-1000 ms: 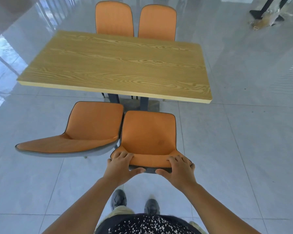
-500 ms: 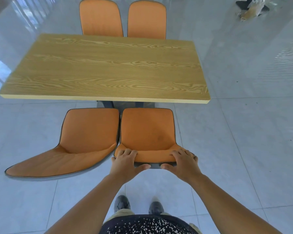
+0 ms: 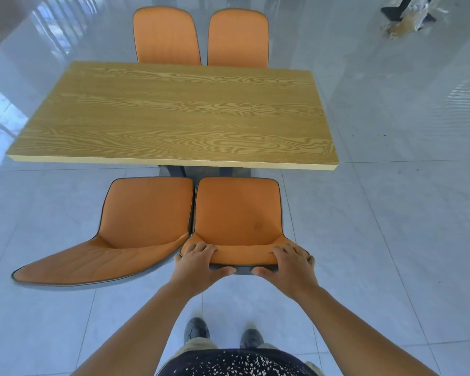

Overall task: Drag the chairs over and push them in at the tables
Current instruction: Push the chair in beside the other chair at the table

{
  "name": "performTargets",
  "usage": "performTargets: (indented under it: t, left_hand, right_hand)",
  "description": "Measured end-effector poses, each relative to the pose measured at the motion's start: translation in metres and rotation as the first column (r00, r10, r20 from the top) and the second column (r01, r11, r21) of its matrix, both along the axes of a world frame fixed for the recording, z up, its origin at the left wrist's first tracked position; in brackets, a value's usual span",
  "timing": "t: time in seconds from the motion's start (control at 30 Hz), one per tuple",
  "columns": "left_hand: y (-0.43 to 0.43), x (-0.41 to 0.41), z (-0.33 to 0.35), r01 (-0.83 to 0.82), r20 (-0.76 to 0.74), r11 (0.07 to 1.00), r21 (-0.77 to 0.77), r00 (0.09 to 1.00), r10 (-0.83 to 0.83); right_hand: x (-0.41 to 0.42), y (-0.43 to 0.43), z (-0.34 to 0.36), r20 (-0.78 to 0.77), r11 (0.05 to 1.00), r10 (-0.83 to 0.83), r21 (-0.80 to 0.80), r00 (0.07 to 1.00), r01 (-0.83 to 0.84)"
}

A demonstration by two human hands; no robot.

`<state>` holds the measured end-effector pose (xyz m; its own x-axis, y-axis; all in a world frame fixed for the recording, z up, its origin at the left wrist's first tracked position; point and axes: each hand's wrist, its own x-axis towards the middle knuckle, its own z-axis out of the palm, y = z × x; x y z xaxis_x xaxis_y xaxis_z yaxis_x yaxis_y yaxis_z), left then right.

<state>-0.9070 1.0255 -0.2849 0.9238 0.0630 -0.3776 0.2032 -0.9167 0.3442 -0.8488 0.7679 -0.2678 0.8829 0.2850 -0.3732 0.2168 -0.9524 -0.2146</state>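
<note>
— Head view puts the right-hand orange chair (image 3: pixel 238 213) straight ahead of us, its seat pointing at the wooden table (image 3: pixel 171 115). What does the push turn on?

— On that line. The chair's front edge sits just short of the table's near edge, so we judge it goes straight forward, seat sliding under the top. Both hands clasp the top of the backrest: our left hand (image 3: pixel 196 263) at its left corner, our right hand (image 3: pixel 289 265) at its right, fingers curled over, thumbs behind. Neither is nearer.

— And the neighbour?

— The left orange chair (image 3: pixel 144 221) stands just beside ours, edges almost touching; we should keep square. Two far chairs (image 3: pixel 201 36) are already tucked in opposite.

— Floor?

— Glossy grey tile floor (image 3: pixel 377 240), open around us; it looks likely to slide easily.
</note>
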Motion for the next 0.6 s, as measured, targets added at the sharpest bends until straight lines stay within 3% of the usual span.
performTargets:
  t: [0.33, 0.6]
  left_hand:
    - [-0.014, -0.021, 0.010, -0.128, 0.071, 0.991, -0.045, 0.989, 0.131]
    - [-0.013, -0.043, 0.027, -0.067, 0.018, 0.998, -0.015, 0.998, 0.067]
  right_hand:
    - [-0.005, 0.003, 0.003, -0.086, 1.000, -0.001, -0.012, 0.996, 0.000]
    - [-0.011, 0.001, -0.002, -0.071, 1.000, -0.002, -0.002, 0.997, 0.002]
